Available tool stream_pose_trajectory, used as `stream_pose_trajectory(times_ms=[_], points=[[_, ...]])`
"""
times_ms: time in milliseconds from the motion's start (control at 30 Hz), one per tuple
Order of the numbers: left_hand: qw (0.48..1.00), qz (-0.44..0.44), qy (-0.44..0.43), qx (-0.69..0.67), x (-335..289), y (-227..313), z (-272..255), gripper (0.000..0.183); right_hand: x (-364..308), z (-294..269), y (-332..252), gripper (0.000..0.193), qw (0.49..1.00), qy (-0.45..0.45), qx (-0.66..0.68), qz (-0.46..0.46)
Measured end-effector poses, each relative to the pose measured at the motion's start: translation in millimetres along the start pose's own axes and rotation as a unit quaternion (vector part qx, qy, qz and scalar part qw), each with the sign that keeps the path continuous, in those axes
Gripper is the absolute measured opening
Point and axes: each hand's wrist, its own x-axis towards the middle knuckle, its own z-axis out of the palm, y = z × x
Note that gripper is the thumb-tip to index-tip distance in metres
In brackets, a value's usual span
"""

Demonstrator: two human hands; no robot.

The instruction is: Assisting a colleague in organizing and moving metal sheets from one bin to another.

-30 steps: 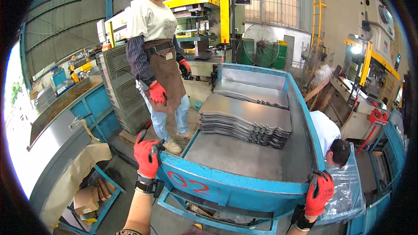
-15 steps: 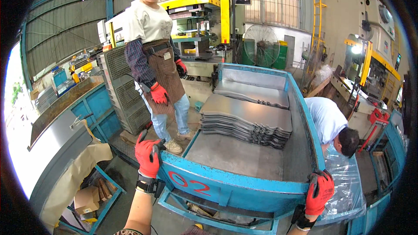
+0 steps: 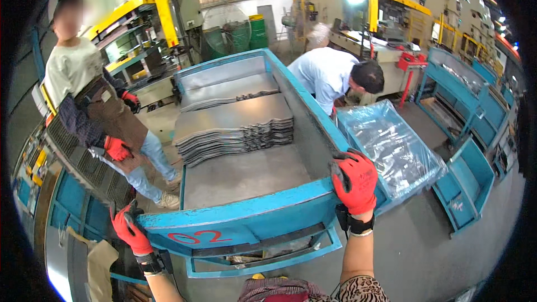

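Both of my hands wear red work gloves with dark fingertips. My left hand [image 3: 131, 230] is closed on the left near corner of a blue metal bin [image 3: 246, 207]. At the bin's right near corner, my right hand [image 3: 357, 183] grips the upper edge, fingers curled over it. Inside the bin lies a stack of flat grey metal sheets [image 3: 238, 118] with wavy, notched edges, set toward the far half. Another low pile of sheets [image 3: 229, 90] sits behind it. The bin's near floor is bare metal.
Left of the bin stands a person in a brown apron [image 3: 106, 117] and red gloves. Beyond its right side, another person in a light shirt [image 3: 324, 75] bends beside a plastic-covered blue crate [image 3: 391, 145]. Farther right are more blue bins [image 3: 464, 182]. Presses and a fan [image 3: 225, 29] stand behind.
My view has swung right, so the bin and both people appear farther left. The bin has turned relative to the bending person, whose head has lifted slightly. My hands stay on its corners.
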Motion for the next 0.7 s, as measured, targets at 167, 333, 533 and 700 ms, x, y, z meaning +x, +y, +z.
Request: stream_pose_trajectory(times_ms=[167,333,533,700], points=[[1.000,0.014,0.016,0.004,4.9,7.6,6.4,0.036,-1.7,-2.3,3.8,0.025,1.000,0.009,-0.006,0.001],[1.000,-0.001,0.006,0.017,-7.4,-6.3,1.8,0.034,1.2,0.8,0.9,0.026,1.000,-0.004,0.002,0.004],[1.000,-0.021,0.008,0.008,4.8,14.0,-1.7,0.039,2.7,-6.0,-5.0,0.027,1.000,-0.021,-0.003,0.008],[0.999,-0.027,0.013,0.014,10.3,20.9,-4.1,0.035,-1.3,-2.0,-0.6,0.028,0.999,-0.029,-0.007,0.020]])
